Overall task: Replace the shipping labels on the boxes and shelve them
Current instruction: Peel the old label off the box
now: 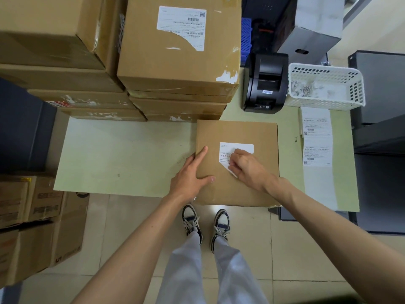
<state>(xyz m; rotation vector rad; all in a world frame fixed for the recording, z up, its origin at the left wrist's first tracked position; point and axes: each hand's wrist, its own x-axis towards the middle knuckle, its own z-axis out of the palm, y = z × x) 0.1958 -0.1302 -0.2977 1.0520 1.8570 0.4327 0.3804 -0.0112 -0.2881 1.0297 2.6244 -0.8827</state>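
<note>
Right hand (247, 166): fingers curled, pinching the lower-left corner of the label (235, 150), which is lifted off the cardboard and folded up w/ its white underside showing. Rest of the label lies flat on top of the box (258, 132), approx. mid-lid. Left hand (192, 174): fingers straight and spread, pressing flat on the box's near-left corner, thumb along the near side, index pointing up the left edge; not gripping anything.

The box sits on the bench (122, 154), at its front edge, right of centre; its near side overhangs the edge a bit, above the person's shoes (206, 224).

Behind the box, touching or nearly so, are two stacks of boxes. The top box of the right stack (175, 62) carries a torn label (182, 25), lower-left part ripped away, plus scraps of white residue near its right edge. The left stack (54, 40) stands just beside it; lower boxes show white scraps too.

Right of the stacks: black label printer (265, 82), then a white basket (326, 99) holding crumpled paper bits. A strip of printed labels (316, 139) lies on the bench in front of the basket, running toward the near edge, well right of the box.

More boxes (39, 227) stand on the tiled floor at lower left.
</note>
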